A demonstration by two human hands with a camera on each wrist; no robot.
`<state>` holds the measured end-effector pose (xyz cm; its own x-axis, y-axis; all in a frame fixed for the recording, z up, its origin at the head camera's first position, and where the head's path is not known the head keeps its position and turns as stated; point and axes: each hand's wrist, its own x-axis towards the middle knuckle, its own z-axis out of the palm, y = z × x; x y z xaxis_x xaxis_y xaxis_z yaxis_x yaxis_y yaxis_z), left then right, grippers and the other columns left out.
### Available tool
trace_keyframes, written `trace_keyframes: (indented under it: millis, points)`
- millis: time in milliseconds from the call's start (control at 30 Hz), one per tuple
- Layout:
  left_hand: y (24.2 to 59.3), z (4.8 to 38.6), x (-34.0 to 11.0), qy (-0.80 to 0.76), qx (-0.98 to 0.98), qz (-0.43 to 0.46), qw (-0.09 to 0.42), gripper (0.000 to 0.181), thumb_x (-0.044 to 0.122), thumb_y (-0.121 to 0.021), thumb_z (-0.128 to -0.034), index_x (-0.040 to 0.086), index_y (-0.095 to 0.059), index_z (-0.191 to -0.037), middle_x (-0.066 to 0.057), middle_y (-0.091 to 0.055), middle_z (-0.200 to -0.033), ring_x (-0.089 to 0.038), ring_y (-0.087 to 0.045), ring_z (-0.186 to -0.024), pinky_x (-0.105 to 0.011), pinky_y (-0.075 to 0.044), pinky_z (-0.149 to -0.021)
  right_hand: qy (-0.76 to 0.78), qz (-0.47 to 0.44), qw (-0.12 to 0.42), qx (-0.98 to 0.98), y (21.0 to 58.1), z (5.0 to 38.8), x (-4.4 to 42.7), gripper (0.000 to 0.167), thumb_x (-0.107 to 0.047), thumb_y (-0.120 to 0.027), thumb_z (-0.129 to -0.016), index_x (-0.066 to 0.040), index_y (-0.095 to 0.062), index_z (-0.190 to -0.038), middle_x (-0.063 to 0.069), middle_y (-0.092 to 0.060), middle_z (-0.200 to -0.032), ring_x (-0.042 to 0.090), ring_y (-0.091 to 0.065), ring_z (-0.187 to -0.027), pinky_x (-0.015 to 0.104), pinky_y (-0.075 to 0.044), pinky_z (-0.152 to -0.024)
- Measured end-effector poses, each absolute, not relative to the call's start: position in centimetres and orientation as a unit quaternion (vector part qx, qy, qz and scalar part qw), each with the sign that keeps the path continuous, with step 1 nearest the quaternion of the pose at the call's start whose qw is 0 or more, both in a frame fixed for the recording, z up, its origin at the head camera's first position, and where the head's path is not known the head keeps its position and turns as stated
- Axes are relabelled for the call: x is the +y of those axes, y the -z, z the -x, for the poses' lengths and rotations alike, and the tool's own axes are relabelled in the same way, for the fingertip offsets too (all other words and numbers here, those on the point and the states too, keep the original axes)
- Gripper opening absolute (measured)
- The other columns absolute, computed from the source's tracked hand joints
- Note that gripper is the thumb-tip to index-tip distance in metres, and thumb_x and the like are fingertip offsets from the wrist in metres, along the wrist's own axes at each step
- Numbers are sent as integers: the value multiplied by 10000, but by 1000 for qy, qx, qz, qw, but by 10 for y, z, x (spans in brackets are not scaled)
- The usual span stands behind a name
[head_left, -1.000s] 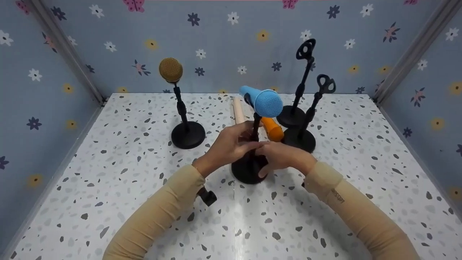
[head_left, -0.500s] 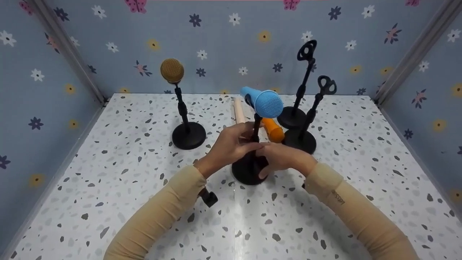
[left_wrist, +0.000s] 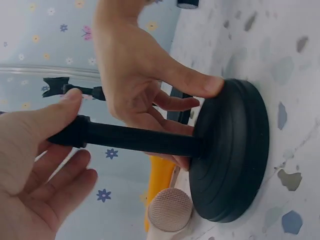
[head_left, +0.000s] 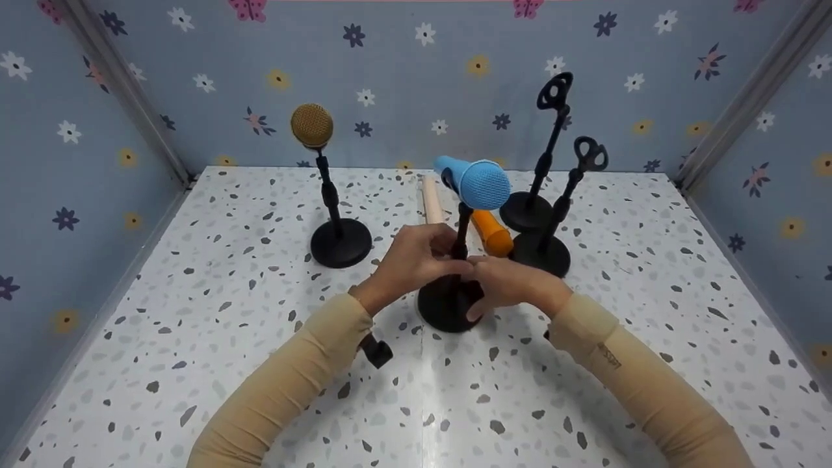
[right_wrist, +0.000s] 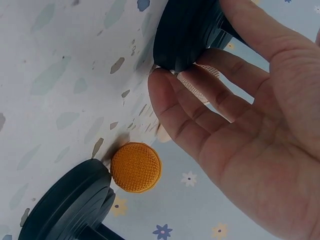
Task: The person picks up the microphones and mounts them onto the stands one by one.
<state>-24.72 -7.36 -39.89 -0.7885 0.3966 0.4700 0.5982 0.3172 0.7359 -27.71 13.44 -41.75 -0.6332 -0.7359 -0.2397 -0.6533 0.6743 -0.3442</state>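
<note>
A light-blue microphone (head_left: 484, 184) sits tilted in the clip of a black microphone stand (head_left: 448, 305) at the middle of the table. My left hand (head_left: 416, 260) holds the stand's pole; in the left wrist view its thumb and index finger pinch the collar, the other fingers loose. Lower down, my right hand (head_left: 510, 281) grips the round base (left_wrist: 232, 150), thumb on its top and fingers at its far edge. Behind the stand lie an orange microphone (head_left: 492, 234) and a pale pink microphone (head_left: 432, 198), its mesh head (left_wrist: 170, 210) showing in the left wrist view.
A gold-headed microphone (head_left: 312, 127) stands on another black stand (head_left: 341, 244) at left. Two stands with bare clips, one at the back (head_left: 526, 211) and one nearer (head_left: 543, 253), are to the right. Floral panels (head_left: 390, 78) enclose the speckled table (head_left: 260, 325).
My left index finger, earlier seen reaching past the pole, has drawn back a little. The right hand, the stand and the blue microphone stay nearly in place.
</note>
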Motion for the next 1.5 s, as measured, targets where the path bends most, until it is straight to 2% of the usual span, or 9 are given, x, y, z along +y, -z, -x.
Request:
trace_keyframes:
  millis: [167,367,533,700,900,1033,1167,1333,1500]
  points:
    - [400,247,-71,499,-801,312,106,213,108,-865,-813,34,-733,-962,-21,-731,-865,-94,-678,-764,-318,-596,-740,114,382,187,898,417,278,134,580,-326,-904,-773,-62,-668,-1233,49,-653,-1163,202,-587,-1005,365,-513,-957]
    - [401,250,-72,509,-792,327,85,215,77,-845,-825,3,-734,-994,-41,-732,-903,-102,-688,-789,-346,-603,-769,105,385,187,898,417,279,134,504,-333,-898,-779,-75,-714,-1171,46,-646,-1158,196,-564,-978,365,-509,-943]
    - [402,256,-76,506,-788,345,70,231,93,-845,-829,27,-741,-1024,-34,-734,-925,-97,-682,-797,-364,-599,-789,107,392,183,895,417,279,134,464,-323,-902,-774,-88,-723,-1132,47,-647,-1145,195,-570,-968,364,-515,-923]
    - [402,258,-78,523,-775,352,44,226,73,-840,-835,33,-741,-1035,-37,-734,-923,-132,-691,-805,-407,-601,-796,109,398,181,893,417,279,134,517,-315,-902,-777,-57,-712,-1183,69,-646,-1194,227,-598,-1023,379,-514,-964]
    - [402,258,-78,535,-770,346,26,242,53,-840,-832,23,-740,-1050,-85,-732,-945,-189,-698,-831,-388,-597,-828,110,394,188,893,418,279,134,572,-306,-900,-781,-30,-693,-1237,89,-626,-1294,241,-600,-1126,395,-486,-1029]
    - [403,258,-78,535,-769,348,31,265,42,-842,-825,0,-736,-1064,-123,-736,-947,-241,-702,-821,-410,-600,-810,110,391,193,893,418,279,134,579,-309,-895,-788,-28,-687,-1250,96,-624,-1297,243,-601,-1126,402,-487,-1030]
    - [404,258,-80,545,-765,342,17,271,43,-842,-827,4,-741,-1075,-100,-743,-946,-214,-705,-828,-369,-599,-810,105,392,191,894,417,278,134,597,-318,-891,-791,-18,-681,-1263,108,-624,-1280,245,-605,-1122,407,-496,-1019]
    - [404,257,-83,531,-777,340,-6,318,71,-833,-844,29,-707,-1133,-40,-725,-1005,-158,-692,-880,-347,-579,-876,110,392,185,895,417,277,134,635,-306,-899,-783,-39,-662,-1308,104,-622,-1293,248,-606,-1124,408,-495,-1020]
    - [414,251,-89,447,-820,356,-31,496,152,-863,-816,61,-619,-1238,-36,-669,-1152,-213,-649,-1046,-416,-519,-977,109,398,180,893,417,276,134,546,-286,-902,-779,-77,-707,-1245,98,-619,-1336,248,-597,-1182,404,-475,-1048]
